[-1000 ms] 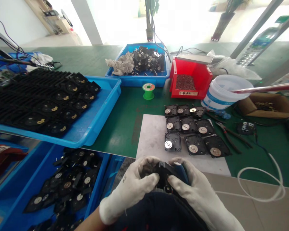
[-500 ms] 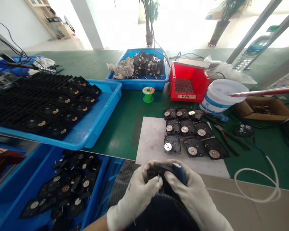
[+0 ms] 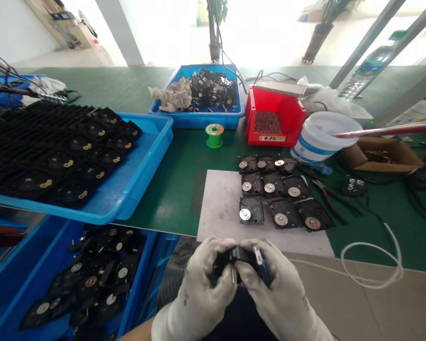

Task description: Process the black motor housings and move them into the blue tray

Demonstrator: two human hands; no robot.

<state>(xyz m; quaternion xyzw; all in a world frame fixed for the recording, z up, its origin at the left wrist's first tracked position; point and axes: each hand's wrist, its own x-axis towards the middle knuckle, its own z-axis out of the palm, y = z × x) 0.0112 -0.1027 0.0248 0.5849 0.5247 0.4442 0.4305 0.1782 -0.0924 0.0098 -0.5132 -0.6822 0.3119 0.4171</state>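
Both hands wear white gloves and meet low in the middle, in front of my body. My left hand (image 3: 202, 279) is closed around a black plastic part (image 3: 239, 255), and a thin metal shaft (image 3: 233, 274) sticks out by its thumb. My right hand (image 3: 280, 284) grips the same part from the other side with thumb and fingers. Tucked in its palm is a blue tool (image 3: 261, 265) with a pale metallic end; its exact kind is hidden by the glove. Beyond the hands, a light grey sheet (image 3: 216, 208) carries rows of black housings (image 3: 251, 210) with silvery discs.
Left stands a blue tray (image 3: 145, 156) stacked with black housings; below it, a blue bin (image 3: 128, 303) holds loose ones. Further back are a blue tray of metal parts (image 3: 195, 113), a green spool (image 3: 214, 137) and a red bin (image 3: 280, 137). Pliers (image 3: 332, 201) and a white bucket (image 3: 315, 142) lie right.
The view has shifted slightly. My hands have drawn closer together and turned the black part, and the blue tool's pale end now faces up more.
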